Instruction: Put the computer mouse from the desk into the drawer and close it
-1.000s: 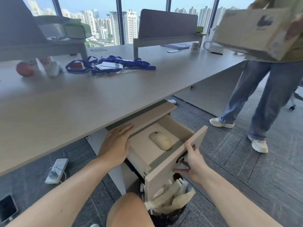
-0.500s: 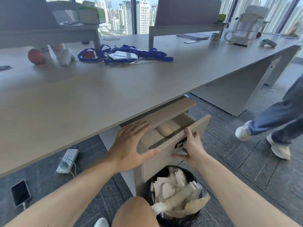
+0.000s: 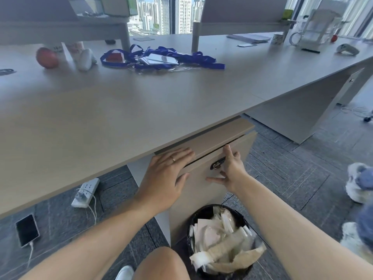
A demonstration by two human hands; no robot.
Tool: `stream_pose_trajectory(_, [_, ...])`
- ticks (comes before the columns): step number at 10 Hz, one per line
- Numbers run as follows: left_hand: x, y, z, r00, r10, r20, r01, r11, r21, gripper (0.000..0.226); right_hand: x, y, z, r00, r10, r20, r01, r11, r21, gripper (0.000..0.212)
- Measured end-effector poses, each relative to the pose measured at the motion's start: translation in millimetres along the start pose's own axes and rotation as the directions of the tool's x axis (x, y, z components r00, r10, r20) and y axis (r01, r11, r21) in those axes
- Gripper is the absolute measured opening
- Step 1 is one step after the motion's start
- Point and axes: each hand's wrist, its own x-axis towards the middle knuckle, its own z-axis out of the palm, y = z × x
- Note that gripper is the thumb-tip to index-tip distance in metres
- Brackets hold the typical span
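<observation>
Beige laminate drawer front (image 3: 214,170) under the long pale wood-grain desk (image 3: 141,102), pushed nearly flush with the cabinet, only a thin dark slit left along its top edge. Computer mouse not visible anywhere; whether inside the drawer cannot be told from this view. Left hand (image 3: 167,176) laid flat, fingers spread and open, palm against the upper left corner of the drawer front, fingertips over the cabinet top, gripping nothing; thin ring on one finger. Right hand (image 3: 230,168) open too, fingers splayed, pressed against the drawer front just right of the small dark metal lock (image 3: 217,164), holding nothing. Round black waste bin (image 3: 224,241) stuffed with crumpled paper just below the drawer, partly hidden by the right forearm. Bare knee cut off at the bottom edge. White power strip (image 3: 85,191) and black phone on a white cable (image 3: 27,230) on the grey carpet to the left. Tangle of blue lanyards with badges (image 3: 159,58) and a red apple (image 3: 46,57) farther back on the desk. White shoes and blue fabric at the right edge, blurred and cropped.
</observation>
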Motion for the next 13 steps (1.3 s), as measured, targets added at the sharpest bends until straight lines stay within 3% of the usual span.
stream_pose_trajectory(5, [1.2, -2.0, 12.4, 0.997, -0.022, -0.070, 0.018, 0.998, -0.065, 0.048, 2.2, 4.8, 11.7, 1.000, 0.020, 0.016, -0.020, 1.000, 0.021, 0.063])
stream_pose_trajectory(10, [-0.9, -3.8, 16.9, 0.998, 0.004, -0.069, -0.008, 0.998, -0.054, 0.059, 0.9, 2.0, 16.6, 1.000, 0.014, 0.012, -0.014, 1.000, -0.006, 0.062])
stream_pose_trajectory(12, [4.7, -0.9, 3.3, 1.000, -0.010, 0.004, 0.010, 1.000, 0.003, 0.060, -17.5, -11.0, 0.3, 0.998, 0.037, 0.051, -0.028, 0.986, -0.165, 0.056])
stream_pose_trajectory(13, [9.2, 13.8, -21.6, 0.983, -0.046, 0.179, 0.036, 0.997, 0.062, 0.061, -53.4, -38.4, -25.4, 0.998, -0.027, 0.065, 0.049, 0.932, -0.358, 0.069])
